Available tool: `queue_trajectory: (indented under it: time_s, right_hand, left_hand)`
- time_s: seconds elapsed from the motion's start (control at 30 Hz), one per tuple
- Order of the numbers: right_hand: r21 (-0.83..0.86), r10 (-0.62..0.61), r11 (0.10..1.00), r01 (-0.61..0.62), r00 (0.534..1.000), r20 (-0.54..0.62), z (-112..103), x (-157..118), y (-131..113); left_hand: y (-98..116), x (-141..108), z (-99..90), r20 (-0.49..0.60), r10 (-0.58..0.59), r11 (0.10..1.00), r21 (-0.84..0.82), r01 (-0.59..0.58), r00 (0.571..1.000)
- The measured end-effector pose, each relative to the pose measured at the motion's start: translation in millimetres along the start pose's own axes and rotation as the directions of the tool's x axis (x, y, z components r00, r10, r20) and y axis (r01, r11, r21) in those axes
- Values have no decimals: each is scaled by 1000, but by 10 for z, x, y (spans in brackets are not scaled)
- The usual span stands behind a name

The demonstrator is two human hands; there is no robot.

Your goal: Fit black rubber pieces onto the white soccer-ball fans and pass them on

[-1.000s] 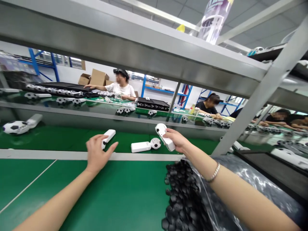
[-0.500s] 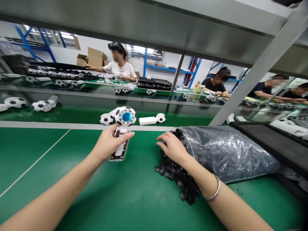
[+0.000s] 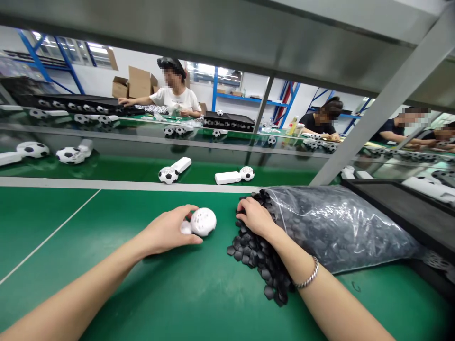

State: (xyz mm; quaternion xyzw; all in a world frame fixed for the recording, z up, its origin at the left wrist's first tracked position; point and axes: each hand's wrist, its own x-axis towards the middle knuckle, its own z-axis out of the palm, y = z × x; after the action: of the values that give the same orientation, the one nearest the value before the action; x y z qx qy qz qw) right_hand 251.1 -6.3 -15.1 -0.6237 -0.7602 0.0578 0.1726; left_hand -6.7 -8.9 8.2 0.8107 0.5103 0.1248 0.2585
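My left hand (image 3: 174, 231) is closed around a white handheld device with a soccer-ball-shaped head (image 3: 204, 222). The head's pale, slotted face is turned up, and the palm and fingers hide most of the handle. My right hand (image 3: 256, 217) rests on a pile of small black pentagon pieces (image 3: 254, 251), its fingers curled down into them. What the fingertips hold, if anything, is hidden. The pile spills from the mouth of a clear plastic bag (image 3: 341, 227) full of the same pieces.
Beyond the pale edge strip (image 3: 117, 183), a green belt (image 3: 117, 166) carries several soccer-ball devices (image 3: 168, 175). A slanted metal post (image 3: 377, 99) and a black tray (image 3: 398, 201) stand at right. An overhead shelf (image 3: 220, 42) spans the top. Co-workers (image 3: 176, 99) sit opposite.
My left hand has brought the device down and to the right, turning its handle out of sight. My right hand's fingers have curled into the black pieces. Devices on the belt have shifted right.
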Motion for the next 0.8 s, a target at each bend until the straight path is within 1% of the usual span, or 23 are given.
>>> queue_trajectory:
  time_s: [0.07, 0.13, 0.2, 0.33, 0.43, 0.53, 0.6, 0.7, 0.73, 0.8]
  right_hand:
    - [48, -21, 999, 20, 1000, 3, -1, 0, -13]
    - [100, -52, 994, 51, 999, 8, -9, -10, -56]
    - [182, -107, 978, 106, 994, -6, -35, -35, -136]
    - [388, -226, 891, 236, 972, -71, -126, -139, -366]
    - [498, -250, 832, 244, 967, -56, -173, -233, -506]
    - [503, -284, 824, 261, 958, -32, -176, -293, -564]
    - [468, -308, 836, 287, 951, -32, -161, -309, -569]
    - [471, -286, 839, 272, 957, -43, -127, -324, -565]
    - [478, -278, 835, 272, 959, -60, -115, -331, -566]
    - [476, -285, 828, 297, 953, -100, -91, -350, -578]
  left_hand:
    - [17, -24, 31, 24, 43, 997, -71, -41, 999]
    - [49, -40, 85, 2, 69, 996, -50, -68, 998]
    - [87, -49, 137, -30, 70, 997, -7, -71, 997]
    - [146, -50, 188, -52, 86, 995, 58, -83, 995]
    - [149, -38, 187, -44, 82, 994, 76, -78, 996]
    - [132, -31, 178, -50, 63, 995, 82, -59, 997]
    - [127, -33, 174, -83, 68, 989, 138, -56, 994]
    - [145, -47, 177, -156, 128, 958, 273, -82, 979]
    - [156, -52, 180, -167, 152, 949, 300, -97, 974]
    - [178, -62, 187, -165, 171, 946, 302, -115, 971]
